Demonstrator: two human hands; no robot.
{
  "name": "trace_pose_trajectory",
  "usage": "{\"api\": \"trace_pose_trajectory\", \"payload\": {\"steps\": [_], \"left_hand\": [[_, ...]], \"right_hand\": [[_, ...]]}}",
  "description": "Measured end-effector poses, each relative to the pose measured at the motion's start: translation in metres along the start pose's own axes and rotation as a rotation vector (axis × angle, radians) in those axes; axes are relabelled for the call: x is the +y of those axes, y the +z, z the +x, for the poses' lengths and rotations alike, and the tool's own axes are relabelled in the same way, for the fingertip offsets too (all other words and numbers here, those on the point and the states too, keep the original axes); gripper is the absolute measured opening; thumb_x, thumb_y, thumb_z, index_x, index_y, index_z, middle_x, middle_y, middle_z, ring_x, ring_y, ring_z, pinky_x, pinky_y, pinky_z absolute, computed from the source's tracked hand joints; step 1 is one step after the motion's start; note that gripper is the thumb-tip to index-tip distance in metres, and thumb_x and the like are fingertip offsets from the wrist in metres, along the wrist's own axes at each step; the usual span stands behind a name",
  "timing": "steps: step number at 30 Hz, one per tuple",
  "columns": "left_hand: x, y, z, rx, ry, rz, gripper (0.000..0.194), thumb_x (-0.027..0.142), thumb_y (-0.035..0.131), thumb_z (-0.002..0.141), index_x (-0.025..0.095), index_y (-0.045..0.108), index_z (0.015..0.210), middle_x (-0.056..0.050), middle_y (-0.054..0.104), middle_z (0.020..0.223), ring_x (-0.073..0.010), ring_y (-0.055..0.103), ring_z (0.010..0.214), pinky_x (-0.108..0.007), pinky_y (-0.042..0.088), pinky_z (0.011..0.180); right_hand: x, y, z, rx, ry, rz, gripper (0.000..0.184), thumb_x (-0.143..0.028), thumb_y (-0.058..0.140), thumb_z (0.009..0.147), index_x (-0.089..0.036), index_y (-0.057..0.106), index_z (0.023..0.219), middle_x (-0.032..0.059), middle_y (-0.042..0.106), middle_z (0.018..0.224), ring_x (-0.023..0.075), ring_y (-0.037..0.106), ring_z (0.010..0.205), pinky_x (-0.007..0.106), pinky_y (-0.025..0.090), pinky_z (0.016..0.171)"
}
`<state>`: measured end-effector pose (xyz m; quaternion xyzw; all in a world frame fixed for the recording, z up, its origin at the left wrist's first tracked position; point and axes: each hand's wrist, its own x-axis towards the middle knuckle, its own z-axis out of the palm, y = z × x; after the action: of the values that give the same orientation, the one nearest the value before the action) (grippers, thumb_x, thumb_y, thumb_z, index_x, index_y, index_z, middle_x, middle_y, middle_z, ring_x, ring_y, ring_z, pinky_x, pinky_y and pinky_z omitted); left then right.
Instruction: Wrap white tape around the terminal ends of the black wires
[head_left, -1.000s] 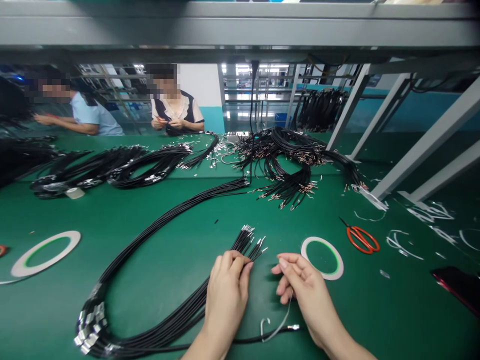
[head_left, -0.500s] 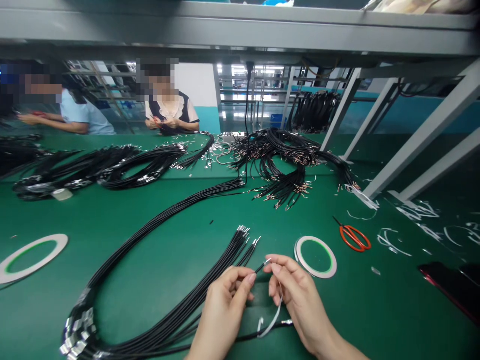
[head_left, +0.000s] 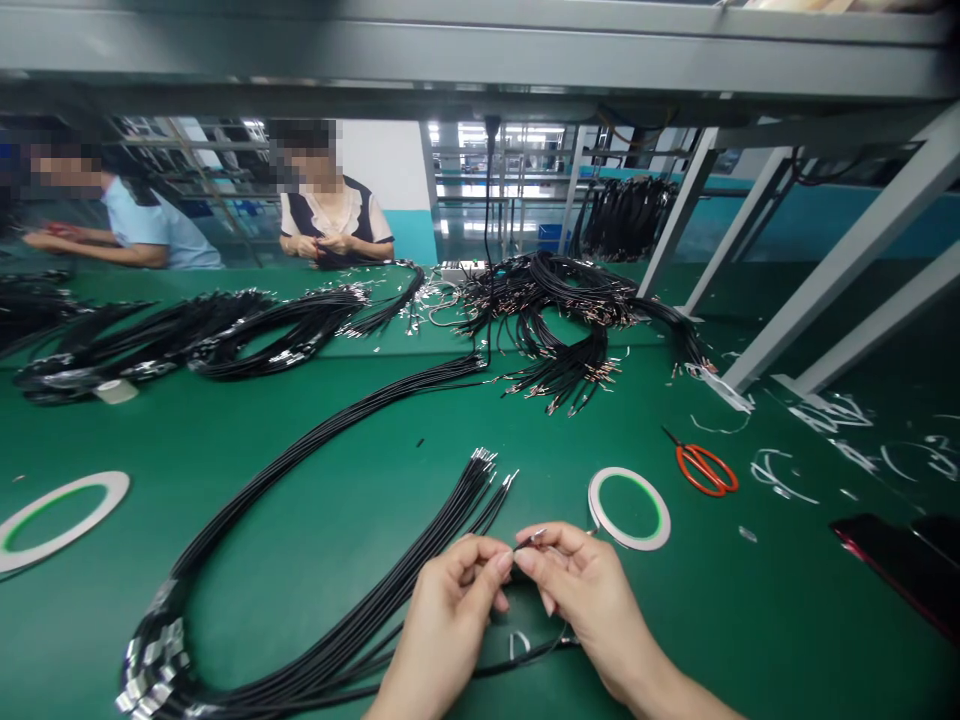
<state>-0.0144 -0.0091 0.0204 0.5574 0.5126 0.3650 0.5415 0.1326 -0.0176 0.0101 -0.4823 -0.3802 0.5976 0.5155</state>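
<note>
My left hand [head_left: 454, 610] pinches a thin black cable [head_left: 523, 543] close to its bright metal end. Thumb and forefinger of my right hand [head_left: 581, 590] are closed on the same cable just below the tip, against the left fingertips. A narrow white strip [head_left: 519, 643] curls under my hands; whether the right fingers still grip part of it is hidden. Beneath them lies another black cable [head_left: 517, 664], its end partly covered by my right hand. To the left, a long looped bundle of black cables [head_left: 390, 610] rests on the green table [head_left: 300, 520].
A white tape ring [head_left: 628, 508] lies right of my hands, with red-handled scissors [head_left: 705, 470] beyond. Another tape ring [head_left: 64, 520] is at far left. Cable heaps [head_left: 555, 290] line the back. Metal legs [head_left: 840, 260] stand at right. Two people [head_left: 334, 215] sit opposite.
My right fingers have moved left and down along the cable to meet my left fingertips. The white strip hanging from the right hand now shows less. The view has shifted slightly.
</note>
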Motion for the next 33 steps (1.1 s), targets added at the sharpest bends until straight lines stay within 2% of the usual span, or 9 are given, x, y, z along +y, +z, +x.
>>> {"api": "trace_pose_trajectory", "payload": {"steps": [4, 8, 11, 14, 17, 21, 25, 33], "left_hand": [[-0.001, 0.0, -0.002, 0.001, 0.0, -0.003, 0.027, 0.04, 0.058, 0.083, 0.015, 0.067, 0.082, -0.001, 0.059, 0.061, -0.012, 0.052, 0.054, -0.02, 0.039, 0.049], [0.0, 0.0, -0.001, 0.03, 0.027, -0.047, 0.027, 0.039, 0.059, 0.083, 0.016, 0.067, 0.093, -0.001, 0.061, 0.064, -0.0129, 0.055, 0.058, -0.022, 0.043, 0.054], [0.002, -0.001, 0.001, 0.076, 0.01, -0.108, 0.03, 0.039, 0.058, 0.084, 0.016, 0.063, 0.103, 0.001, 0.06, 0.063, -0.0128, 0.055, 0.057, -0.022, 0.044, 0.054], [0.005, 0.0, 0.003, 0.089, 0.019, -0.124, 0.028, 0.038, 0.059, 0.083, 0.016, 0.064, 0.1, 0.0, 0.061, 0.065, -0.013, 0.056, 0.06, -0.022, 0.045, 0.056], [0.008, 0.003, 0.005, 0.103, 0.068, -0.123, 0.024, 0.036, 0.063, 0.081, 0.017, 0.067, 0.095, -0.003, 0.064, 0.076, -0.0149, 0.059, 0.07, -0.025, 0.048, 0.065], [0.012, 0.004, 0.007, 0.069, 0.108, -0.102, 0.025, 0.034, 0.065, 0.079, 0.019, 0.071, 0.098, -0.006, 0.063, 0.089, -0.0183, 0.061, 0.083, -0.029, 0.048, 0.075], [0.015, 0.004, 0.008, 0.016, 0.114, -0.061, 0.021, 0.034, 0.061, 0.083, 0.018, 0.074, 0.086, -0.005, 0.062, 0.082, -0.0177, 0.06, 0.08, -0.028, 0.047, 0.074], [0.009, 0.006, 0.006, 0.103, 0.185, -0.034, 0.016, 0.031, 0.063, 0.082, 0.017, 0.067, 0.075, -0.001, 0.055, 0.077, -0.0144, 0.055, 0.071, -0.025, 0.045, 0.065]], "right_hand": [[-0.001, -0.002, 0.001, 0.056, -0.069, -0.044, 0.027, -0.042, 0.069, 0.078, -0.016, 0.067, 0.084, -0.0046, 0.051, 0.055, 0.0067, 0.038, 0.044, 0.02, 0.028, 0.043], [-0.004, -0.005, 0.0, -0.018, -0.082, -0.082, 0.027, -0.041, 0.062, 0.084, -0.015, 0.065, 0.094, -0.0026, 0.055, 0.059, 0.0081, 0.042, 0.046, 0.021, 0.03, 0.044], [-0.007, -0.006, -0.001, -0.013, -0.094, -0.079, 0.029, -0.041, 0.052, 0.09, -0.017, 0.06, 0.104, 0.0026, 0.064, 0.075, 0.0089, 0.044, 0.047, 0.022, 0.033, 0.046], [-0.008, -0.004, -0.004, -0.01, -0.104, -0.032, 0.025, -0.041, 0.052, 0.09, -0.02, 0.052, 0.106, 0.0047, 0.065, 0.09, 0.0086, 0.046, 0.049, 0.021, 0.034, 0.045], [-0.007, -0.002, -0.006, -0.048, -0.081, 0.0, 0.023, -0.041, 0.051, 0.091, -0.022, 0.045, 0.101, -0.0004, 0.062, 0.074, 0.0088, 0.043, 0.046, 0.02, 0.031, 0.043], [-0.004, -0.002, -0.008, -0.1, -0.076, -0.04, 0.019, -0.04, 0.048, 0.093, -0.022, 0.042, 0.098, -0.0086, 0.051, 0.051, 0.0085, 0.036, 0.042, 0.019, 0.026, 0.043], [-0.004, -0.002, -0.009, -0.103, -0.107, -0.077, 0.017, -0.037, 0.048, 0.094, -0.021, 0.042, 0.095, -0.0092, 0.05, 0.05, 0.0075, 0.038, 0.043, 0.019, 0.026, 0.045], [-0.003, -0.001, -0.01, -0.114, -0.053, -0.054, 0.021, -0.039, 0.047, 0.094, -0.019, 0.044, 0.101, -0.0075, 0.054, 0.047, 0.0074, 0.041, 0.039, 0.017, 0.029, 0.042]]}}
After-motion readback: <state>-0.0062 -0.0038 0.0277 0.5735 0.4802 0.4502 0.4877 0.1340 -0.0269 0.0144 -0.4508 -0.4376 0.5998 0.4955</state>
